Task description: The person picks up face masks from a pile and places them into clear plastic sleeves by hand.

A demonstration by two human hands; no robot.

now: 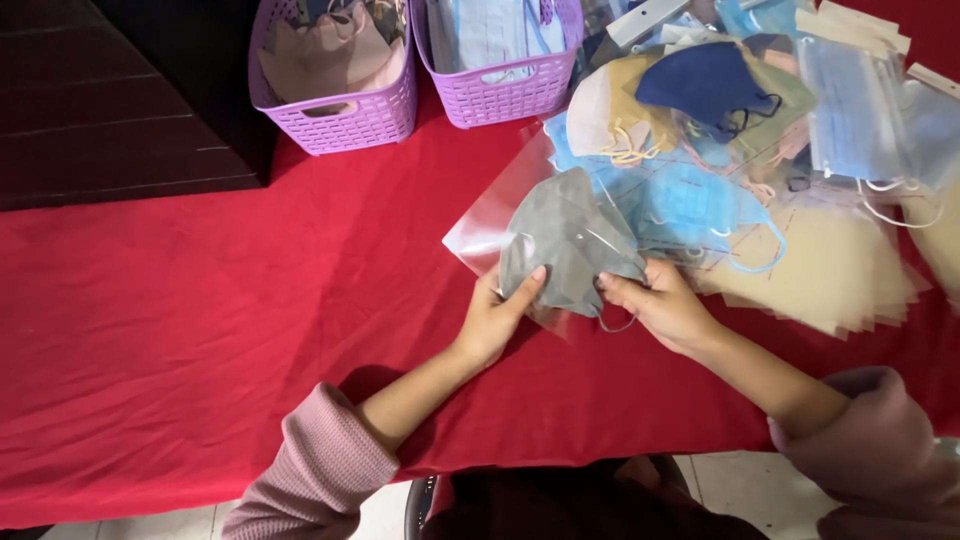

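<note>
Left hand (497,315) and right hand (662,305) both gripping grey mask (565,245) in clear sleeve (490,215) — lying on red tablecloth (200,320).

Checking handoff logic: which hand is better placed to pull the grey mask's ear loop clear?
Right, probably. The right hand pinches the grey mask at its lower edge, just above the dangling loop. The left hand presses the mask's opposite side.

2 purple baskets (340,120) — mask pile (720,100), red cloth (200,300).

Clear plastic sleeve (490,225), seemingly around grey mask (565,245)
</note>
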